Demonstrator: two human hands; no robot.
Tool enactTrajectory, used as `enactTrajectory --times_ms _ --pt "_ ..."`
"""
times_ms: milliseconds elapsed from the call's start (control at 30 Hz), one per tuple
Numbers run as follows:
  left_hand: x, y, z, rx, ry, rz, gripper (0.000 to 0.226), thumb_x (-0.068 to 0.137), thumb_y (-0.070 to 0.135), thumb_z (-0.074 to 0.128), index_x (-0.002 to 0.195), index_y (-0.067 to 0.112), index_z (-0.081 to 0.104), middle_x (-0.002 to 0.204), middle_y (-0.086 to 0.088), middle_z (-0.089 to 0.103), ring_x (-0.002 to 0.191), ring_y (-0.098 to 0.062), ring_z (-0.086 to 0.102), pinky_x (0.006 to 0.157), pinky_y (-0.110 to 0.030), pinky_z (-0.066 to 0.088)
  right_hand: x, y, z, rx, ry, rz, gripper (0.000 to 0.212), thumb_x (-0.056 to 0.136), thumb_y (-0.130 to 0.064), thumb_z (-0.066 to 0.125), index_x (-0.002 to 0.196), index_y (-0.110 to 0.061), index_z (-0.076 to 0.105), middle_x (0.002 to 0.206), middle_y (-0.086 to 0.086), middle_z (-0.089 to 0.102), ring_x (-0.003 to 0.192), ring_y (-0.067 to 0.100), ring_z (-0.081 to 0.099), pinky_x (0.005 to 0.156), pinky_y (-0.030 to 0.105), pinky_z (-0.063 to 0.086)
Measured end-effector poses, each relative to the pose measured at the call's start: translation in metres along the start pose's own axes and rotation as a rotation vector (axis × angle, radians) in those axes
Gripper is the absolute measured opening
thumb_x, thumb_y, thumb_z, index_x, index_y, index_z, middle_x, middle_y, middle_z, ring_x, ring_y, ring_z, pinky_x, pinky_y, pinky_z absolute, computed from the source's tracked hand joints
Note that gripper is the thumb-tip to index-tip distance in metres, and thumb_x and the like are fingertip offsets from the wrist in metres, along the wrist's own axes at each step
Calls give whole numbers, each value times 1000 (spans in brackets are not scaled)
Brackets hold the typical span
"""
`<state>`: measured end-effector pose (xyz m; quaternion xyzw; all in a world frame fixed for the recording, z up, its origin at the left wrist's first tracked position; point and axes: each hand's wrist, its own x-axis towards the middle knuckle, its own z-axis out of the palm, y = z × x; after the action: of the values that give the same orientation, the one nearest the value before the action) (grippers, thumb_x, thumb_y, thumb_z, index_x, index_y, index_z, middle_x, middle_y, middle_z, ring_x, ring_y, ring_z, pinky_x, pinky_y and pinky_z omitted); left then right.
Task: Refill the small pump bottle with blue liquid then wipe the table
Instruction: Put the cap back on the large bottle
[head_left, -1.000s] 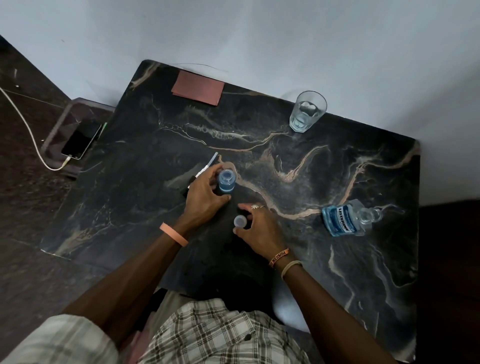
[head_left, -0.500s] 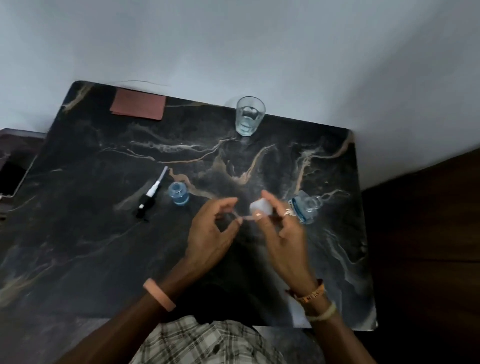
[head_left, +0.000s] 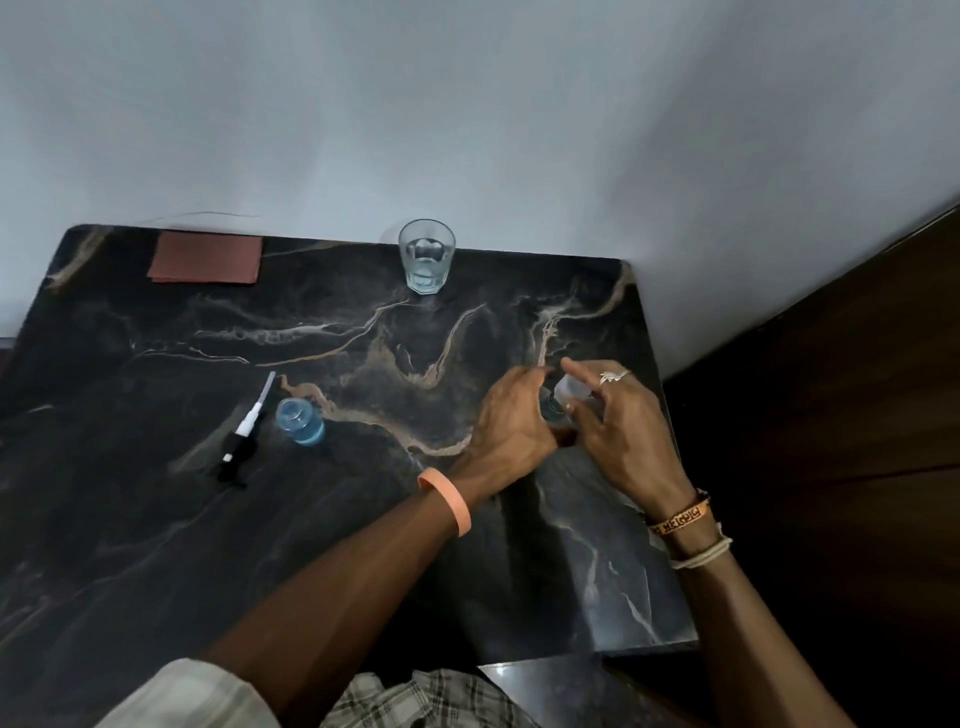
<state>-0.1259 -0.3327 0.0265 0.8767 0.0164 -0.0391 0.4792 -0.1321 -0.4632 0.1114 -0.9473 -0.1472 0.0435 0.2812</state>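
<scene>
The small pump bottle (head_left: 300, 421) stands open at the table's left middle, holding blue liquid. Its black and white pump head (head_left: 243, 435) lies flat just to its left. At the right edge of the table, my left hand (head_left: 511, 418) wraps around the large blue liquid bottle (head_left: 554, 409), which is mostly hidden between my hands. My right hand (head_left: 621, 434) pinches a clear cap (head_left: 570, 389) right at that bottle's top. A folded reddish-brown cloth (head_left: 205, 258) lies at the back left corner.
A drinking glass (head_left: 426, 255) with some water stands at the back edge of the dark marble table (head_left: 363, 519), against the white wall. The table's right edge is close beside my right hand, with dark floor beyond it.
My left hand let go of the small bottle and both hands moved right to the large bottle. My right hand lifted the clear cap off the table. The view swung right.
</scene>
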Motion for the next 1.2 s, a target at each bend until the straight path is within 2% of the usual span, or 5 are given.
enactTrajectory --times_ms 133,433,567,900,1200 --pt "-2 -8 1 -44 75 -13 67 55 58 77 113 27 62 99 15 54 89 -6 56 69 -9 38 4 3 7 -75 -91 -55 38 97 -16 58 135 -16 58 127 5 60 116 18 56 100 31 45" --pt "-9 -12 4 -139 85 63 45 70 37 78 112 34 63 99 30 56 92 12 57 78 -3 46 1 10 9 -140 -47 -155 31 97 -24 60 127 -21 58 122 -6 58 108 10 56 93 6 37" --pt "-12 -8 3 -156 65 175 40 80 45 67 117 34 63 118 25 60 106 10 58 90 -13 51 1 9 9 -214 -6 -151 19 99 -25 56 113 -17 65 110 1 63 95 16 61 81 28 53" --pt "-12 -11 2 -162 77 235 36 86 33 66 122 31 63 128 18 60 111 11 57 95 -14 48 -1 4 16 -102 11 -51 39 97 -27 60 135 -20 56 128 -7 55 113 -1 48 95 6 34" --pt "-11 -17 6 -149 71 201 44 84 28 69 127 28 62 136 12 59 120 7 53 102 -18 46 -5 4 21 -43 18 -28 40 97 -21 61 136 -18 56 136 -2 55 124 10 50 108 25 40"
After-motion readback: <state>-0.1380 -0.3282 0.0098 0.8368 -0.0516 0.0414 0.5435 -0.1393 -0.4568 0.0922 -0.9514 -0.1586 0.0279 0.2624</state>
